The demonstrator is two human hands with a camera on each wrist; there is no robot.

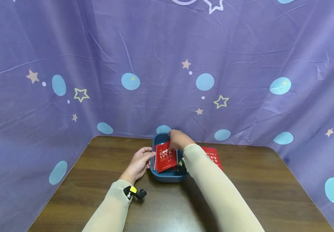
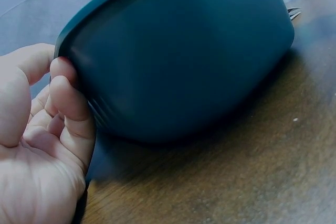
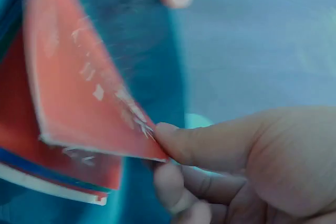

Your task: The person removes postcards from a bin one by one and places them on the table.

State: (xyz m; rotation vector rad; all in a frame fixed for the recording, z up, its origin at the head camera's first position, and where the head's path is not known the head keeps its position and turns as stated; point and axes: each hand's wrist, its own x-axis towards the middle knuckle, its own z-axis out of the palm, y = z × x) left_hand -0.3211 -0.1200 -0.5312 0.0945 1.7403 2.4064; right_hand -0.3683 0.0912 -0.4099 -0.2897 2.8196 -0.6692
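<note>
A dark blue plastic bin (image 1: 169, 179) stands at the far side of the wooden table. My left hand (image 1: 139, 161) grips its left rim; in the left wrist view the thumb and fingers bend over the bin's edge. Over the bin, my right hand (image 1: 180, 140) pinches a red envelope (image 1: 167, 158) printed GOOD LUCK. The right wrist view has thumb and fingers on one corner of that envelope. Beneath it lie another red piece (image 3: 16, 114) and flat items with blue and white edges (image 3: 58, 184), partly hidden.
Another red envelope (image 1: 213, 156) with pale print lies on the table just right of the bin, partly behind the right sleeve. A purple patterned curtain (image 1: 161, 106) hangs close behind the bin and along both table sides.
</note>
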